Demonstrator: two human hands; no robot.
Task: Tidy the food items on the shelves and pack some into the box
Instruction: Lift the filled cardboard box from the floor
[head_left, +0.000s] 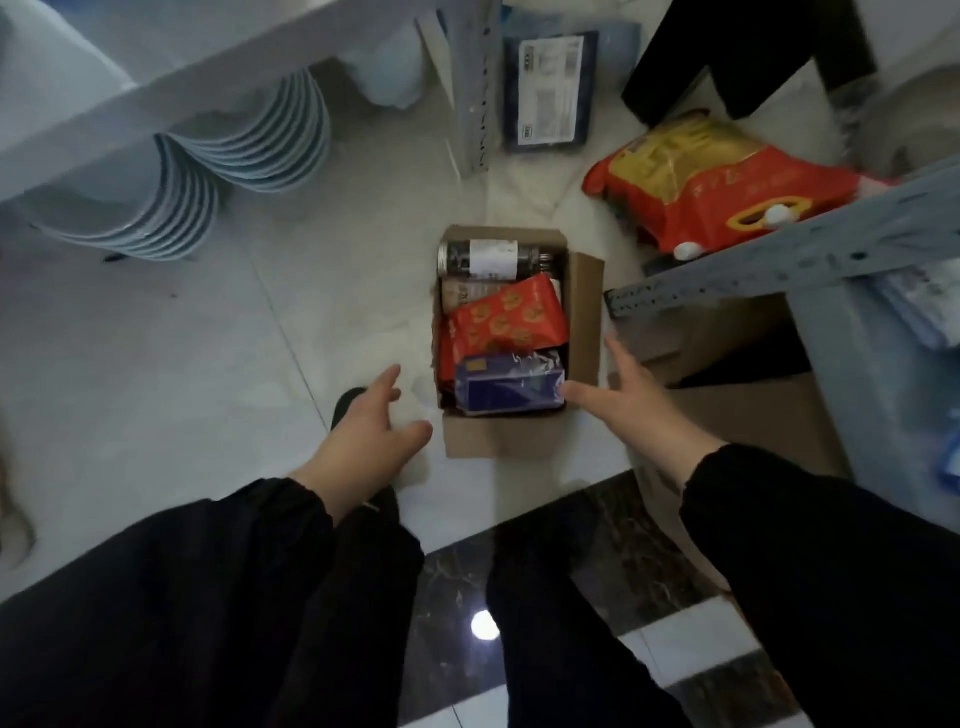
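Observation:
A small cardboard box (586, 312) stands open on the pale tiled floor. Inside lie a silver jar with a white label (488, 258) at the far end, a red patterned snack packet (506, 322) in the middle and a blue carton (511, 387) at the near end. My left hand (371, 428) hovers just left of the box, fingers spread, holding nothing. My right hand (631, 402) is at the box's right side, fingers apart, thumb near the blue carton. Both arms wear black sleeves.
A large red and yellow bag (727, 187) lies on the floor at the right. Grey metal shelving (779, 260) with a brown carton (748, 410) beneath it stands on the right. Stacked pale blue plates (208, 171) sit under the left shelf. A dark blue package (550, 91) lies behind.

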